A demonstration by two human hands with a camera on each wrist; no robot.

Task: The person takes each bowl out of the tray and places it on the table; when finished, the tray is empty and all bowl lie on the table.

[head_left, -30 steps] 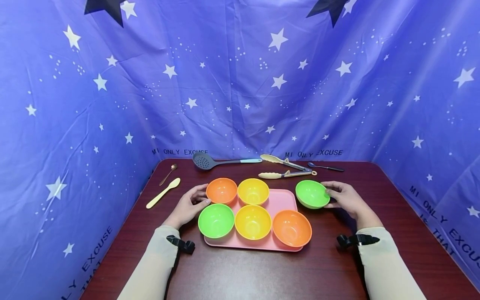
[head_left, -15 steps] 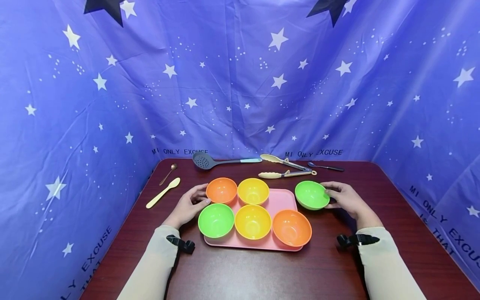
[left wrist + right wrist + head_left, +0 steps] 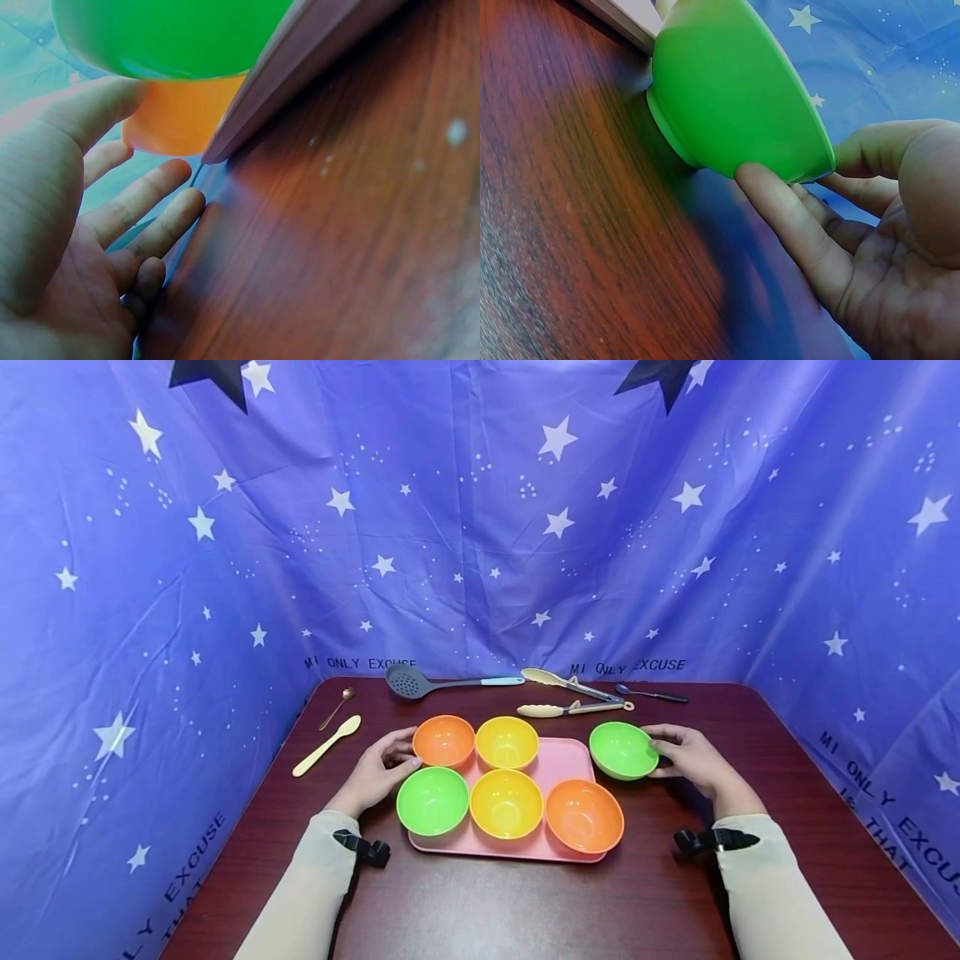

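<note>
On the pink tray (image 3: 562,760) stand a far orange bowl (image 3: 443,741), a far yellow bowl (image 3: 507,743), a near green bowl (image 3: 432,802), a near yellow bowl (image 3: 506,804) and a near orange bowl (image 3: 585,816). Just off the tray's right edge is another green bowl (image 3: 624,750). My right hand (image 3: 692,758) pinches that bowl at its right rim, one finger against its outside (image 3: 735,97). Whether its foot rests fully on the table is unclear. My left hand (image 3: 378,770) is beside the far orange bowl, thumb and forefinger near its side, other fingers loosely spread (image 3: 157,187).
Behind the tray lie a slotted skimmer (image 3: 408,682), cream-tipped tongs (image 3: 577,693) and a small dark-handled spoon (image 3: 652,694). At the left are a small gold-coloured spoon (image 3: 335,710) and a pale yellow spoon (image 3: 326,747). A starry blue cloth (image 3: 465,568) surrounds the table.
Both hands stay in place. The green bowl in my right hand has shifted barely to the left, if at all.
</note>
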